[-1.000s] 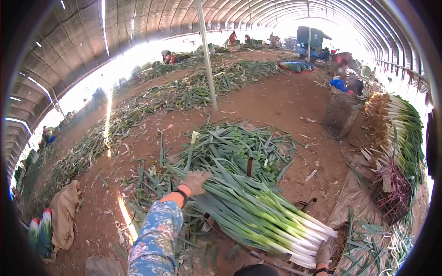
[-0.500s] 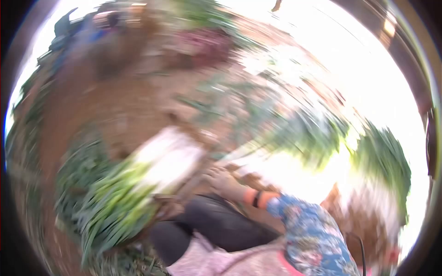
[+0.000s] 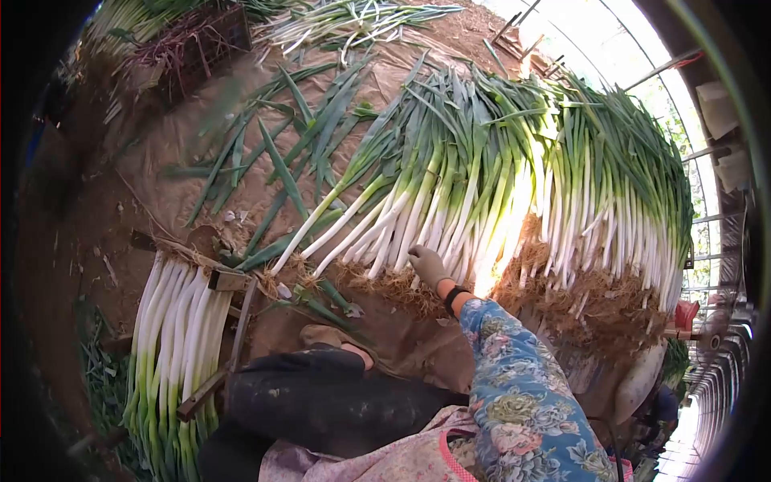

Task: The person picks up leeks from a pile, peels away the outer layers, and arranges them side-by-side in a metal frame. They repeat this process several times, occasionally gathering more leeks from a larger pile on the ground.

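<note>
Head view: one gloved hand [image 3: 428,265] shows, at the end of a floral-print sleeve [image 3: 522,394] with an orange cuff and a dark wristband. Which hand it is cannot be told for sure; it comes in from the right side, so it reads as the right hand. Its fingers are curled and pressed onto the white stalks of a large leek pile [image 3: 514,185], just above the roots; whether they pinch a single stalk cannot be made out.

A second ago the view faced down the tunnel, with the left hand resting on a bundle's green leaves; half a second ago everything was smeared by a turn. Now the view looks down at the ground, and that bundle [image 3: 173,337] lies at eight o'clock from the hand, well apart from it, in a wooden frame [image 3: 229,321].

The pile fans from eleven round to three o'clock: smooth white shafts, flat strap-like green leaves, and a tangled mat of tan, wiry roots [image 3: 594,293] along the near edge. Loose leaves [image 3: 281,173] lie scattered at ten o'clock on a dusty brown sheet [image 3: 177,120]. A dark trouser knee [image 3: 321,398] sits at seven o'clock.
</note>
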{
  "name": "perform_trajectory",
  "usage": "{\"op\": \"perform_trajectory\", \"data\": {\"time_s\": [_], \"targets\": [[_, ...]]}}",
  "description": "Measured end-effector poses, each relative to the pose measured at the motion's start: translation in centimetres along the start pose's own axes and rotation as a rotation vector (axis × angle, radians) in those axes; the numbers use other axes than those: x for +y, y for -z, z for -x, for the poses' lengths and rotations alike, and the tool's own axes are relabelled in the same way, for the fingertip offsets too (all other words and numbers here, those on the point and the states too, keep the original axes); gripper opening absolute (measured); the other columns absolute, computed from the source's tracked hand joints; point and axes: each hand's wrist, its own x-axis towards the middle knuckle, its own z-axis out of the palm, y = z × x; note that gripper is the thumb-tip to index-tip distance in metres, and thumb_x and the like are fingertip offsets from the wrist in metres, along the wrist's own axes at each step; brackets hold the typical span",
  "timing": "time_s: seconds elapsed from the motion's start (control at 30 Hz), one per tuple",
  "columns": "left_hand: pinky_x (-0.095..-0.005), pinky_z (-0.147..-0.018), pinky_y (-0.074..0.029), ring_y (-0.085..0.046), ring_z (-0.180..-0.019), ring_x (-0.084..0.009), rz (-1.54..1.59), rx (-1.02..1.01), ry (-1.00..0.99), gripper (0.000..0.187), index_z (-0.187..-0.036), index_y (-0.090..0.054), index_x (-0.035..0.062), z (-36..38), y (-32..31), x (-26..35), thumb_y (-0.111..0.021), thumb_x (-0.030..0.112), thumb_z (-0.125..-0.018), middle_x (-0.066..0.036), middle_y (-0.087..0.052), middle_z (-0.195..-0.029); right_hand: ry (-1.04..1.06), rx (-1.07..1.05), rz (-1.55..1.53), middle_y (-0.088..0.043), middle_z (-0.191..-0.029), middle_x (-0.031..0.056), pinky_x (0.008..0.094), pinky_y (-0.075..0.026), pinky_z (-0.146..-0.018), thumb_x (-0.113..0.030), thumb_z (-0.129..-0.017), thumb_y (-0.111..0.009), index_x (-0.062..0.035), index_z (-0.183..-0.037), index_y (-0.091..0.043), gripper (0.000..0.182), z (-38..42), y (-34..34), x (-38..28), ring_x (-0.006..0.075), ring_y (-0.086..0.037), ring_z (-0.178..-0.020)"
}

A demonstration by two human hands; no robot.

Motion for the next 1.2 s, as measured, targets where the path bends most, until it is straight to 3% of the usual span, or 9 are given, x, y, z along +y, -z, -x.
{"op": "perform_trajectory", "data": {"time_s": [0.03,0.07,0.2,0.33,0.5,0.6,0.77,0.87,1.2], "targets": [[-0.0411,-0.102,-0.045,-0.057,-0.116,-0.0311,0.0,-0.003,-0.009,0.041,-0.125,-0.062,0.004,-0.4,0.0,1.3,-0.062,0.018,-0.087,-0.016,-0.063,-0.123,0.141,0.057,0.129,-0.071,-0.1,0.0159,0.043,-0.054,-0.082,-0.019,-0.089,-0.062,-0.0058,-0.11,-0.067,0.026,-1.2,-1.2,-1.2,0.0367,-0.068,-0.093],[-0.041,-0.102,-0.045,-0.057,-0.115,-0.0309,-0.001,-0.01,0.001,0.04,-0.125,-0.062,0.0038,-0.7,0.3,1.5,-0.062,0.018,-0.087,-0.016,-0.063,-0.123,0.283,0.024,0.186,-0.066,-0.116,0.0156,0.0448,-0.053,-0.085,-0.014,-0.087,-0.064,-0.0076,-0.119,-0.063,0.033,-2.0,-1.5,-3.2,0.0388,-0.066,-0.097],[-0.0403,-0.101,-0.045,-0.058,-0.113,-0.0299,-0.019,-0.049,0.028,0.038,-0.123,-0.063,0.0033,-1.3,0.7,2.1,-0.061,0.017,-0.088,-0.015,-0.063,-0.121,0.522,-0.153,0.572,-0.052,-0.14,0.0149,0.0459,-0.055,-0.084,-0.009,-0.082,-0.065,-0.0083,-0.131,-0.054,0.05,-6.6,-4.3,-7.4,0.0374,-0.067,-0.098],[-0.0397,-0.1,-0.045,-0.058,-0.112,-0.029,-0.016,-0.063,0.022,0.036,-0.122,-0.063,0.0027,-2.3,0.4,3.2,-0.059,0.016,-0.089,-0.015,-0.064,-0.12,0.519,-0.075,0.792,-0.066,-0.107,0.0124,0.0455,-0.057,-0.073,-0.009,-0.085,-0.059,-0.0083,-0.11,-0.067,0.026,-8.4,-5.3,-7.4,0.0333,-0.07,-0.087],[-0.039,-0.098,-0.046,-0.059,-0.109,-0.0278,0.013,-0.072,0.051,0.033,-0.121,-0.063,0.002,-3.0,-0.3,4.0,-0.058,0.015,-0.091,-0.014,-0.064,-0.118,0.746,0.005,0.828,-0.062,-0.079,0.007,0.0413,-0.054,-0.061,-0.016,-0.083,-0.061,-0.0134,-0.086,-0.067,0.007,-7.1,-2.0,-6.9,0.025,-0.068,-0.071],[-0.0385,-0.098,-0.046,-0.059,-0.108,-0.0271,0.037,-0.056,0.044,0.032,-0.12,-0.064,0.0016,-4.1,-1.2,5.3,-0.057,0.014,-0.091,-0.014,-0.064,-0.116,0.806,0.07,0.784,-0.062,-0.077,0.0062,0.0403,-0.054,-0.061,-0.016,-0.083,-0.061,-0.0132,-0.085,-0.065,0.005,-5.9,2.8,-8.0,0.0252,-0.068,-0.071],[-0.0377,-0.096,-0.047,-0.06,-0.106,-0.026,0.071,-0.027,0.034,0.03,-0.119,-0.064,0.0009,-4.2,-1.9,5.9,-0.055,0.013,-0.093,-0.013,-0.065,-0.114,0.875,0.078,0.712,-0.061,-0.085,0.005,0.0382,-0.052,-0.063,-0.028,-0.083,-0.071,-0.0121,-0.098,-0.059,0.024,-3.3,10.3,-11.5,0.0253,-0.066,-0.07],[-0.0372,-0.096,-0.047,-0.06,-0.105,-0.0253,0.094,-0.007,0.025,0.029,-0.118,-0.064,0.0005,-4.0,-1.9,6.1,-0.054,0.012,-0.094,-0.013,-0.065,-0.113,0.922,0.131,0.512,-0.06,-0.084,0.0063,0.0405,-0.052,-0.064,-0.026,-0.083,-0.072,-0.0113,-0.091,-0.055,0.023,-0.6,12.7,-14.1,0.0277,-0.066,-0.073],[-0.0357,-0.093,-0.048,-0.061,-0.1,-0.023,0.203,0.076,0.059,0.027,-0.115,-0.065,-0.0009,-2.0,-0.2,3.2,-0.05,0.01,-0.096,-0.012,-0.066,-0.109,1.066,0.314,0.34,-0.062,-0.076,0.0078,0.0386,-0.05,-0.055,-0.035,-0.09,-0.069,-0.0107,-0.094,-0.056,0.027,6.4,23.9,-25.7,0.0264,-0.065,-0.062]]}}
